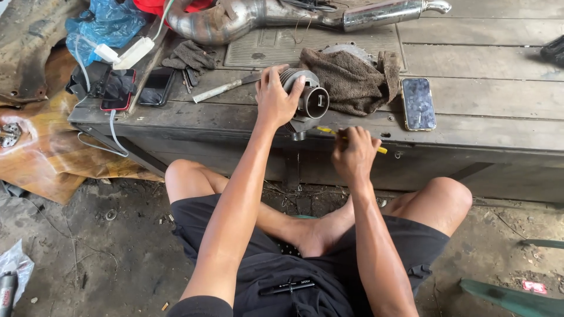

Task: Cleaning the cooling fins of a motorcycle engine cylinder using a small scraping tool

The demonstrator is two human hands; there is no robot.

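Note:
My left hand (275, 100) grips the top of a grey finned engine cylinder (310, 98) lying on its side at the front edge of a low wooden platform (482, 111), bore facing right. My right hand (352, 154) holds a thin yellow-handled tool (380, 149) whose tip points at the underside of the cylinder near the platform edge. I sit cross-legged on the ground in black shorts, with a black pen (288, 287) on my lap.
A brown rag (352, 79) and a phone (418, 103) lie right of the cylinder. Two phones (138, 89), a charger, a dark glove (189, 56) and a screwdriver (223, 89) lie left. An exhaust pipe (282, 16) and ribbed mat (317, 44) sit behind.

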